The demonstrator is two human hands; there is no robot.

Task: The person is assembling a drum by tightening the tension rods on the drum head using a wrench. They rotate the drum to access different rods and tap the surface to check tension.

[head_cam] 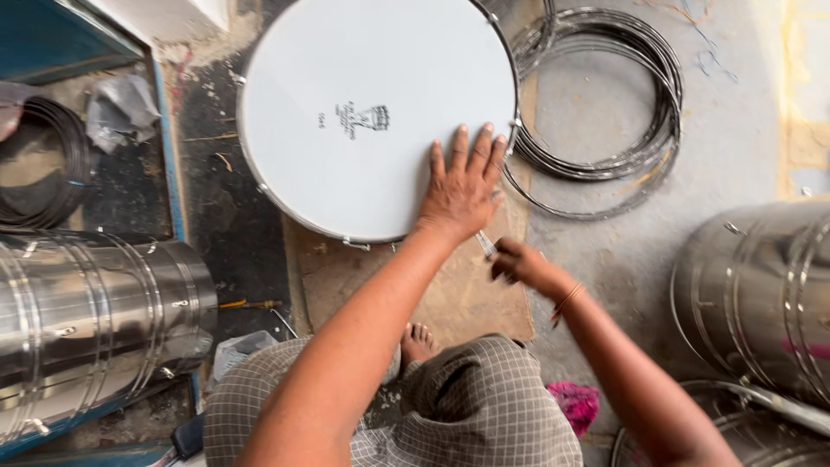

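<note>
Checked cloth (467,406) over my lap lay nearest, a bare foot (418,343) just beyond it on the rough concrete floor (743,130). Shiny steel drum shells (86,311) lay at near left and near right, with loose metal hoops (605,112) coiled at far right. I had the white drum head (363,104) flat on the floor ahead. My left hand (462,186) lay open, fingers spread, pressing on its near right edge. My right hand (519,264) was just nearer, off the rim, clamped on a small metal tool (484,244), possibly a tuning key, though it was blurred.
</note>
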